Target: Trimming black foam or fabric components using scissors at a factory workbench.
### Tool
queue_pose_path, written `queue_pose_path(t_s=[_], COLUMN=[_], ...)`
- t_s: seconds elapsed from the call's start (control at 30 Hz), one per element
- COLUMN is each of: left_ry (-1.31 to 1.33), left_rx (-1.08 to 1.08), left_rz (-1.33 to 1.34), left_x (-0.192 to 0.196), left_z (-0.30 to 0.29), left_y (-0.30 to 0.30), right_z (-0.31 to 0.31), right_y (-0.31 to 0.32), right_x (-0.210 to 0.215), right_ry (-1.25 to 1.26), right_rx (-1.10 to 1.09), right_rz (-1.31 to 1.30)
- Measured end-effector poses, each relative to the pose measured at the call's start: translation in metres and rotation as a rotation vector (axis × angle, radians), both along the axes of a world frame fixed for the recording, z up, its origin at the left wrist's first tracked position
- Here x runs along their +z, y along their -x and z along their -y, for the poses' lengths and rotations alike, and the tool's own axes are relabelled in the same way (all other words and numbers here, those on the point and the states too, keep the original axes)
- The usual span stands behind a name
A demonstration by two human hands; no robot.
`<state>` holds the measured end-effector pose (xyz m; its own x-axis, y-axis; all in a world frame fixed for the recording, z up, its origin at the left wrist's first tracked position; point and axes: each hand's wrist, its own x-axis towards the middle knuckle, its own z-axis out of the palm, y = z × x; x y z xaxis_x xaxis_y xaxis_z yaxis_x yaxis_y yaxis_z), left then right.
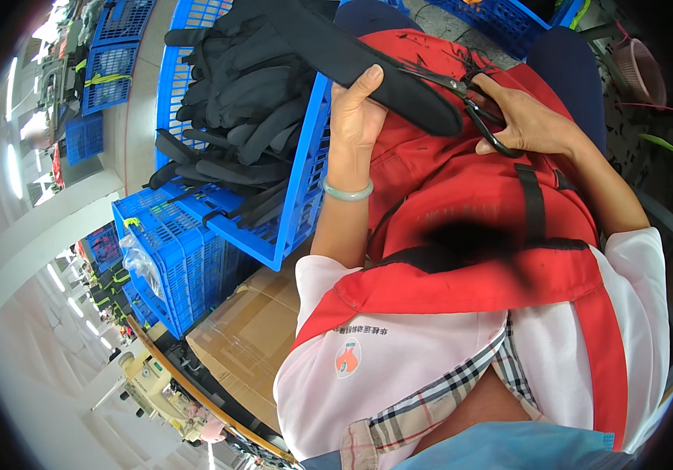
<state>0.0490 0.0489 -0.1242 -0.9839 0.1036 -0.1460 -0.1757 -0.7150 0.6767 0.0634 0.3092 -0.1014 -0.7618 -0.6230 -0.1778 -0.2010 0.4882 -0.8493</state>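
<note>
My left hand, with a pale green bangle at the wrist, is closed on a long black padded fabric strip, thumb on top. The strip has a rounded end over my lap and runs up to the far left. My right hand has its fingers in the handles of black-handled scissors. The blades point left and lie along the strip's far edge, close to my left hand. Dark thread scraps are scattered on the red apron over my lap.
On my left, a blue plastic crate is heaped with similar black strips. Below it are another blue crate and a cardboard box. A blue basket stands ahead, a pink basket at far right. A sewing machine is at lower left.
</note>
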Motion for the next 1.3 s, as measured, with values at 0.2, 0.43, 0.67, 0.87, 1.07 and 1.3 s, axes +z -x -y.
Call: queue_pose_path(t_s=[0.2,0.43,0.67,0.87,1.07,1.3], left_ry=[0.073,0.006,-0.016,-0.003,-0.025,-0.043], left_rx=[-0.039,-0.007,0.016,-0.026,0.003,0.007], left_rz=[-0.067,-0.032,-0.020,-0.033,-0.023,-0.008], left_x=[-0.010,-0.010,-0.007,-0.012,-0.010,-0.009], left_z=[0.000,-0.002,0.001,0.000,-0.002,0.000], left_y=[-0.001,-0.003,-0.002,-0.002,-0.004,-0.003], right_z=[0.018,0.020,0.016,0.012,0.020,0.011], right_y=[0.004,0.004,0.006,0.004,0.007,0.008], right_x=[0.000,-0.021,0.014,-0.016,-0.019,0.004], right_ry=[-0.030,-0.009,-0.108,-0.005,-0.062,-0.087], right_rx=[-0.009,-0.040,0.014,-0.017,-0.028,0.005], right_rz=[0.002,0.013,0.074,-0.152,0.014,-0.062])
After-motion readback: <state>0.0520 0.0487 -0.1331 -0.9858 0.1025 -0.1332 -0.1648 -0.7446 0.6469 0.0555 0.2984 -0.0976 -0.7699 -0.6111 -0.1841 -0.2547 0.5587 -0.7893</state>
